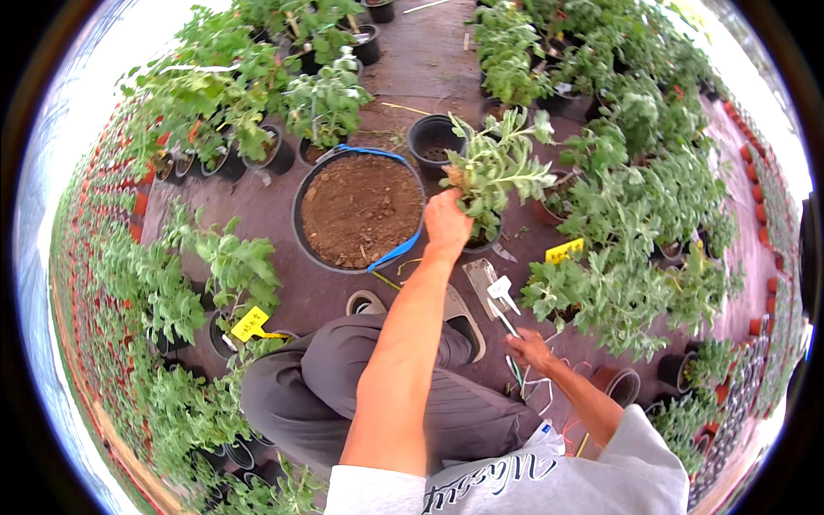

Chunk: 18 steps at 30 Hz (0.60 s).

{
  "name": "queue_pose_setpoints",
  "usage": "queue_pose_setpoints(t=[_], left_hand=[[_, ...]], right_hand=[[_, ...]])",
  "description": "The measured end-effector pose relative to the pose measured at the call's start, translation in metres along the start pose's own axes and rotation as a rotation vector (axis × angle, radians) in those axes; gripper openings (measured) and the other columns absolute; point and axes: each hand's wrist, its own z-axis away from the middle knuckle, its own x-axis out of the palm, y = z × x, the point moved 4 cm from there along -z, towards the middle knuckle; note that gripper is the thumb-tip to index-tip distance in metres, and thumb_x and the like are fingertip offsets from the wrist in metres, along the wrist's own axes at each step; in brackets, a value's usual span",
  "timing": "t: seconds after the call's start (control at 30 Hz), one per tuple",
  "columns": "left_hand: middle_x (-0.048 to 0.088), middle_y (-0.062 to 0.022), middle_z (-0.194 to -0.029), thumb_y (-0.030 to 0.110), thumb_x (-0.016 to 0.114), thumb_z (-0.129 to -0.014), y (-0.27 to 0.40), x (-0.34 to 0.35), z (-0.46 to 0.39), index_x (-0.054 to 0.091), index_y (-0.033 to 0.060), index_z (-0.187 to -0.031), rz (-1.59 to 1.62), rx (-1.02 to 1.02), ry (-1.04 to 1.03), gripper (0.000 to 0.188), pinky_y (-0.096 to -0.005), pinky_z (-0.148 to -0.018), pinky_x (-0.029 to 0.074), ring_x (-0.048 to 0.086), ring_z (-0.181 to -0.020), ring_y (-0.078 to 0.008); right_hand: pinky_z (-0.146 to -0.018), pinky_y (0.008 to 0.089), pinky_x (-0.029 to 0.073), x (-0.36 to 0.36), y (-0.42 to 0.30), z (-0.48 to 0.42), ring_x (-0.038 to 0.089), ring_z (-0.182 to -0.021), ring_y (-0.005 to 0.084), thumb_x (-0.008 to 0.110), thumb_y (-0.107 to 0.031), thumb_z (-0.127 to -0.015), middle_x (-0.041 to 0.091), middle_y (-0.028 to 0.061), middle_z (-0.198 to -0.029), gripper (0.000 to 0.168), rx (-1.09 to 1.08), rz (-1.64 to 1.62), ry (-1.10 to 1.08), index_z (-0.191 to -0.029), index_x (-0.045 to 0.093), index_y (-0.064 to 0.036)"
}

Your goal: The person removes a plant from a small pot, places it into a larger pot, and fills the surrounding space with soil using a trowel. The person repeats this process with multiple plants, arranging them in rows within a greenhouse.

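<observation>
My left hand (449,222) is closed around the base of a leafy green plant (508,161), with a brown clump near my fingers. Just left stands a large black tub of brown soil (360,209) with a blue strap (402,248) around its rim. A black plastic pot (415,145) with soil low inside stands beyond my left hand. My right hand (531,351) grips a slim metal bladed tool (503,317); its exact kind is unclear. A white T-shaped plant label (499,286) lies by its tip, over a flat grey-brown piece (477,273).
Potted leafy plants crowd both sides, with yellow plant labels at left (250,323) and right (564,250). Sandals (465,322) are beside the tub. An overturned brown pot (623,386) and tangled ties (544,389) lie near my right arm. Dark ground cloth (425,58) runs between rows.
</observation>
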Motion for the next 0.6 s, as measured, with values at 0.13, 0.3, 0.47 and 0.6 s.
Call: queue_pose_setpoints(t=[0.13, 0.3, 0.47, 0.6], left_hand=[[0.07, -0.0245, -0.092, 0.006, 0.07, -0.071, -0.001, 0.004, -0.008, 0.076, 0.0068, -0.103, -0.071, 0.036, 0.028, 0.032, -0.048, -0.084, 0.054, 0.068, -0.093, -0.0425], [0.071, -0.0251, -0.094, 0.002, 0.072, -0.068, -0.012, 0.0, -0.013, 0.075, 0.0051, -0.107, -0.061, -0.019, -0.001, 0.039, -0.0468, -0.084, 0.054, 0.068, -0.094, -0.0427], [0.071, -0.0242, -0.091, 0.004, 0.069, -0.07, -0.015, 0.004, -0.018, 0.076, 0.0056, -0.1, -0.081, 0.0, 0.025, 0.03, -0.0483, -0.083, 0.055, 0.068, -0.092, -0.0428], [0.071, -0.0229, -0.085, 0.007, 0.068, -0.069, -0.001, 0.011, -0.017, 0.075, 0.0064, -0.089, -0.13, 0.053, 0.084, 0.022, -0.0501, -0.08, 0.056, 0.069, -0.084, -0.0415]], right_hand=[[-0.043, 0.0263, 0.023, 0.011, -0.017, 0.01, 0.03, -0.047, 0.0078, 0.049, -0.034, -0.105, 0.039, -0.0028, -0.063, 0.028, 0.182, -0.28, -0.145, -0.104, 0.057, -0.007], [-0.041, 0.0264, 0.025, 0.018, -0.025, 0.019, 0.032, -0.047, 0.0081, 0.046, -0.03, -0.106, 0.038, -0.0028, -0.062, 0.03, 0.211, -0.181, -0.129, -0.11, 0.058, -0.003], [-0.045, 0.0295, 0.037, 0.051, -0.064, 0.042, 0.049, -0.051, 0.0119, 0.057, -0.018, -0.1, 0.053, 0.0021, -0.067, 0.026, -0.052, 0.233, -0.073, -0.119, 0.062, -0.001], [-0.062, 0.0359, 0.05, 0.093, -0.145, 0.05, 0.057, -0.063, 0.0167, 0.061, -0.012, -0.092, 0.064, 0.0121, -0.079, 0.048, -0.612, 0.85, 0.122, -0.139, 0.055, -0.002]])
